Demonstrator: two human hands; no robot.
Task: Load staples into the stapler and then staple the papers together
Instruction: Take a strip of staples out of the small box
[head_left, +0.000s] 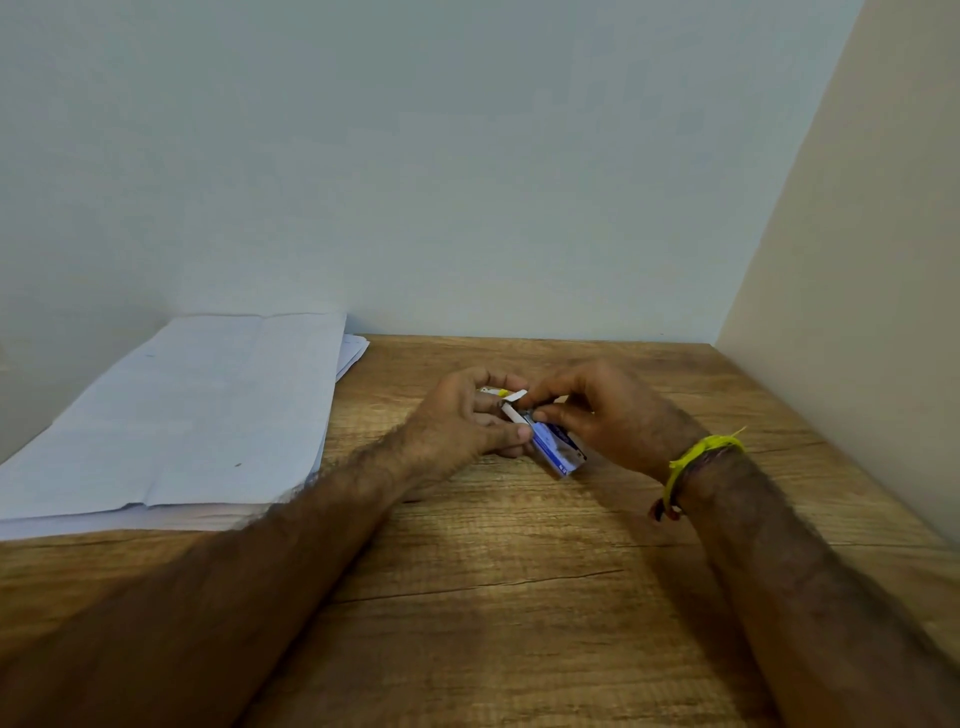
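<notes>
A small blue and white staple box sits between my hands at the middle of the wooden table. My left hand grips the box from the left, thumb against its side. My right hand pinches at the box's open white flap with thumb and fingers. A bit of yellow and white shows behind the fingers; I cannot tell what it is. A stack of white papers lies at the left of the table. No stapler is clearly visible.
The table stands in a corner, with a pale wall behind and a beige wall on the right. Yellow and red threads circle my right wrist. Bare wood lies in front of my hands.
</notes>
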